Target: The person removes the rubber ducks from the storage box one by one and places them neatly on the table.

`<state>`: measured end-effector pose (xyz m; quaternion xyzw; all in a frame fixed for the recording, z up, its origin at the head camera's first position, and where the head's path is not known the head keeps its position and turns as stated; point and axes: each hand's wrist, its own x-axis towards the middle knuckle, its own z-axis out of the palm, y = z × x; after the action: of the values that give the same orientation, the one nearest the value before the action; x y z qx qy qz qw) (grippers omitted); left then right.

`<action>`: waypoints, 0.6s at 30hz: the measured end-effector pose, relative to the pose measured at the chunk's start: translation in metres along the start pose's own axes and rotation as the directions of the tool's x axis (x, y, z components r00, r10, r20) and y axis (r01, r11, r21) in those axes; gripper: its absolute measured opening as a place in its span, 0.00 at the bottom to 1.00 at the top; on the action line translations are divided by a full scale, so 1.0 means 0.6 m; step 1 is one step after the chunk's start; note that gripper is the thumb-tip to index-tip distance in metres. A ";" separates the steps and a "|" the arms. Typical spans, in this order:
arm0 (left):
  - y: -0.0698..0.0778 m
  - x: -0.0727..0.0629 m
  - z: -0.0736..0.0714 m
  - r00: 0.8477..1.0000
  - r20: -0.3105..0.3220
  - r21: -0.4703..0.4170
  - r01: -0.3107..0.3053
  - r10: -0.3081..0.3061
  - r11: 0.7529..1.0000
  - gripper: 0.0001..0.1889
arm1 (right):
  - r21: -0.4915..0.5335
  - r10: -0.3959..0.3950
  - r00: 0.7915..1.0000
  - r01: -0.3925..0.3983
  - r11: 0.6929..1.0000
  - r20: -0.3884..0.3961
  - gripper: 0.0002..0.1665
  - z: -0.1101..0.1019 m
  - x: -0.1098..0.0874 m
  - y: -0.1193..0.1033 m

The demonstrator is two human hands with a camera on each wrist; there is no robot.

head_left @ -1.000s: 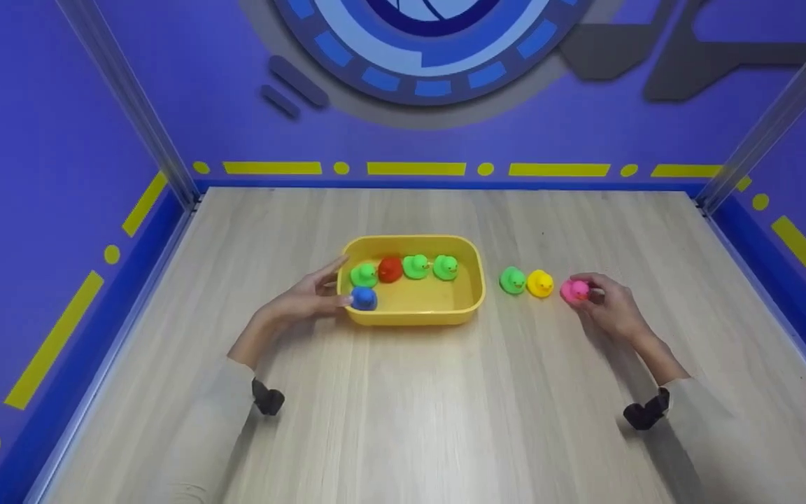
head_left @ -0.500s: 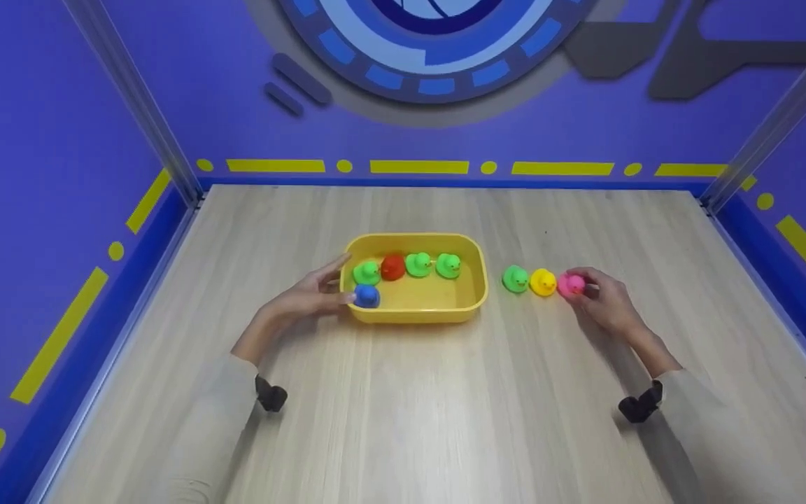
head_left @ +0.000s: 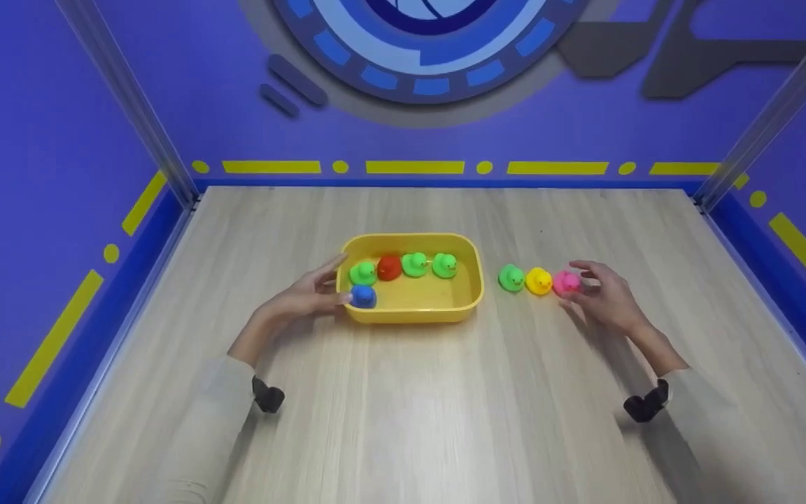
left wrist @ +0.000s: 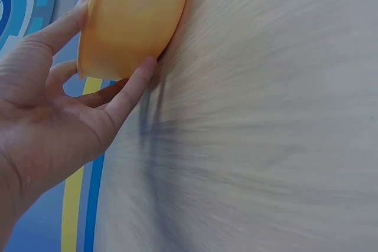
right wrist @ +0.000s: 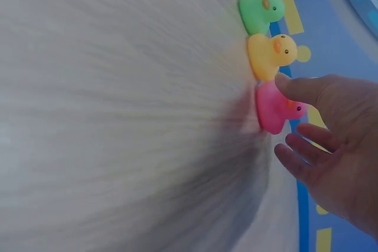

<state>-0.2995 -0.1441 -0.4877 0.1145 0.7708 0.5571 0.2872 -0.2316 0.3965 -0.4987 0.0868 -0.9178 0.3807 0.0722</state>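
My left hand [head_left: 301,295] holds the left end of a yellow plastic basin [head_left: 417,316], its thumb at the near corner and its fingers at the far one. In the left wrist view the fingertips press the basin's outer wall [left wrist: 136,22]. On the right, a pink rubber duck [head_left: 566,283] stands on the table at the end of a short row, beside a yellow duck [head_left: 539,281] and a green duck [head_left: 511,278]. Around the pink duck my right hand [head_left: 609,297] is spread loosely. The right wrist view shows its thumb overlapping the duck and the other fingers apart from it.
Inside the basin sit several ducks: a blue duck [head_left: 363,297] at the near left corner, a red duck [head_left: 390,267] and green ones along the back. The wooden table [head_left: 403,392] is bounded by blue printed walls [head_left: 403,140] at the back and sides.
My right hand has slid the pink duck left until it stands close beside the yellow duck, then its fingers have loosened. The left hand and basin have stayed put.
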 end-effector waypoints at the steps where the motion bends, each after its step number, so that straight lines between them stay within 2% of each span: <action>1: 0.000 0.000 0.000 1.000 0.000 -0.005 0.001 -0.001 1.000 0.49 | -0.005 -0.013 1.000 0.013 1.000 -0.006 0.35 -0.003 0.000 -0.003; 9: 0.002 0.002 -0.001 1.000 0.000 -0.021 0.004 -0.004 1.000 0.50 | -0.042 -0.138 0.989 0.136 0.990 -0.044 0.33 -0.021 0.008 -0.035; 12: 0.006 0.003 -0.002 1.000 0.011 -0.031 0.000 0.000 1.000 0.50 | -0.044 -0.145 0.988 0.143 0.989 -0.045 0.33 -0.026 0.015 -0.050; 18: 0.000 0.003 -0.005 1.000 0.017 0.024 -0.024 0.023 0.999 0.48 | -0.009 -0.133 0.991 0.133 0.991 0.008 0.31 -0.020 0.039 -0.081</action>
<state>-0.3027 -0.1457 -0.4874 0.1314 0.7736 0.5502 0.2855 -0.2429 0.3690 -0.4521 0.1489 -0.9119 0.3705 0.0945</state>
